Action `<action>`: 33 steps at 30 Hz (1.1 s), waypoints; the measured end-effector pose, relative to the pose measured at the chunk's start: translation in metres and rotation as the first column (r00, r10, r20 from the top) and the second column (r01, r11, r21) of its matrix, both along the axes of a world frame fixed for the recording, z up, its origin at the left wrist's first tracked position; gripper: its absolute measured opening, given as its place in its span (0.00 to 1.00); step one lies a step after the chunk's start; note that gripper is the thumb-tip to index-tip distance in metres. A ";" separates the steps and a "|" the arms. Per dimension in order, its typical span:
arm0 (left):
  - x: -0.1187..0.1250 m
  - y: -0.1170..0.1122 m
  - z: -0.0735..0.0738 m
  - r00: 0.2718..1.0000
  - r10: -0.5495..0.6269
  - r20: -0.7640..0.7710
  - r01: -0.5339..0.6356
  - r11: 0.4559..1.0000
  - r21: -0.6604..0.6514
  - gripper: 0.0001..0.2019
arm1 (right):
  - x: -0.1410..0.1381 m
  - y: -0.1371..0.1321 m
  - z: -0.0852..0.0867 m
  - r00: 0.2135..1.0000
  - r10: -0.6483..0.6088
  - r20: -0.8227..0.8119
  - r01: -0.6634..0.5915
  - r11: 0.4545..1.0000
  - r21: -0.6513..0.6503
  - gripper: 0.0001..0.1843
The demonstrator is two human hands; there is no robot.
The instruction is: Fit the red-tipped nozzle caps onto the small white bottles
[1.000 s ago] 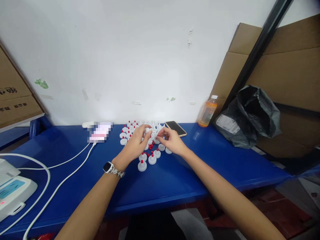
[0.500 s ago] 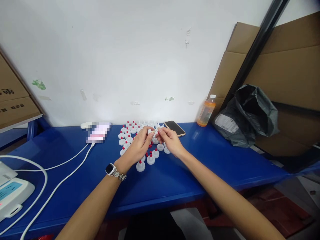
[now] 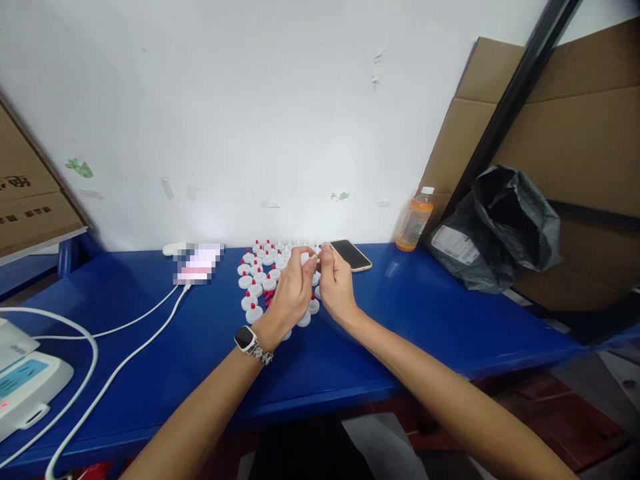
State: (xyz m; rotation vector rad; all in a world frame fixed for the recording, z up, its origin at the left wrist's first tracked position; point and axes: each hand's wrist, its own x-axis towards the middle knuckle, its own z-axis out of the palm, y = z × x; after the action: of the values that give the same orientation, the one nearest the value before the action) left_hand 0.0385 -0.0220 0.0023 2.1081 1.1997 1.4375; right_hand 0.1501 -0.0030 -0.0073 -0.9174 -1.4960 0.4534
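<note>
Head view, left hand (image 3: pixel 291 295), right hand (image 3: pixel 336 288), pinched white plastic cap (image 3: pixel 306 256)

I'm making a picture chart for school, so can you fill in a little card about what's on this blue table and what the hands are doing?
Left hand: pinches a small white cap, wears a watch
Right hand: fingertips pinched at the same cap
Under the hands: white caps with red tips on the blue table
Nearby: phone, orange bottle, black bag, white cables
</note>
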 end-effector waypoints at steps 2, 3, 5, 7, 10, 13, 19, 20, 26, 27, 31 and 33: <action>-0.001 0.000 -0.001 1.000 -0.009 0.006 0.009 1.000 -0.017 0.17 | -0.002 0.000 0.000 1.000 0.021 0.003 -0.021 1.000 0.011 0.24; -0.003 0.001 -0.001 1.000 -0.025 -0.010 0.024 0.999 -0.027 0.17 | -0.002 0.000 0.000 0.999 0.033 0.015 -0.033 0.999 0.010 0.24; -0.010 0.004 0.001 0.996 -0.064 -0.062 0.062 0.998 -0.033 0.18 | 0.002 0.001 0.000 0.997 0.058 0.060 -0.057 0.998 -0.014 0.24; -0.020 0.009 0.003 0.990 -0.086 -0.112 0.084 0.996 -0.022 0.20 | 0.008 0.003 0.001 0.985 0.108 0.131 -0.101 0.993 -0.061 0.25; -0.037 0.018 0.006 0.985 -0.056 -0.161 0.056 0.998 -0.001 0.22 | 0.020 0.009 0.002 0.958 0.171 0.229 -0.149 0.983 -0.109 0.24; -0.050 0.025 0.006 0.982 0.002 -0.188 0.000 1.000 0.012 0.24 | 0.033 0.014 0.002 0.928 0.168 0.333 -0.143 0.985 -0.097 0.16; -0.056 0.028 0.002 0.974 0.010 -0.226 -0.005 1.000 0.020 0.27 | 0.044 0.019 -0.006 0.771 0.160 0.616 -0.121 0.987 -0.105 0.07; -0.055 0.028 0.001 0.973 0.009 -0.231 -0.004 1.000 0.025 0.27 | 0.044 0.019 -0.007 0.747 0.149 0.648 -0.100 0.989 -0.112 0.07; -0.053 0.031 -0.003 0.969 -0.010 -0.249 0.014 1.000 0.014 0.27 | 0.043 0.017 -0.006 0.688 0.115 0.716 -0.011 0.989 -0.149 0.05; -0.053 0.031 -0.003 0.968 -0.012 -0.250 0.016 1.000 0.012 0.27 | 0.043 0.017 -0.005 0.686 0.107 0.720 0.001 0.989 -0.147 0.04; -0.051 0.030 -0.002 0.967 -0.013 -0.256 0.016 1.000 0.008 0.27 | 0.048 0.014 0.000 0.688 0.085 0.720 0.028 0.989 -0.143 0.05; -0.050 0.030 -0.002 0.964 -0.010 -0.267 0.012 1.000 0.006 0.27 | 0.050 0.017 0.004 0.718 0.073 0.692 0.041 0.988 -0.147 0.06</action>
State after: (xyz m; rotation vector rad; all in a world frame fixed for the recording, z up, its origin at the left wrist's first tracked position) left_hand -0.0116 0.0078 0.0007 2.3671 1.2745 1.1809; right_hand 0.2000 0.0140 -0.0035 -1.2859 -2.1836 0.2321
